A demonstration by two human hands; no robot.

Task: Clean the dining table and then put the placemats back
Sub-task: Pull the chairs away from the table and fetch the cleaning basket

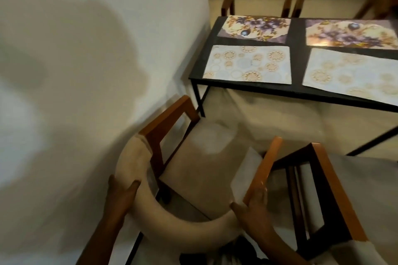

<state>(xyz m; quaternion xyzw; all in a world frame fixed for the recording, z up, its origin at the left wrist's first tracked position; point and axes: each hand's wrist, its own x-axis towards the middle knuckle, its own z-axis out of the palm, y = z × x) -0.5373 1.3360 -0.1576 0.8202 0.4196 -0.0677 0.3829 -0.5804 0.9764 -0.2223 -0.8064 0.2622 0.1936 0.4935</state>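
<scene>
Head view, left hand [122, 197] fingers [132, 188] curled round chair [200, 163] backrest, right hand [255, 208] gripping its wooden arm

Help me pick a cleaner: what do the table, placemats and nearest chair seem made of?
The table: matte black top on thin legs, probably painted metal or wood. The floral placemats: glossy, glare spot suggests plastic or laminate. The chair: smooth orange-brown wood arms, beige padding that looks like fabric.
</scene>
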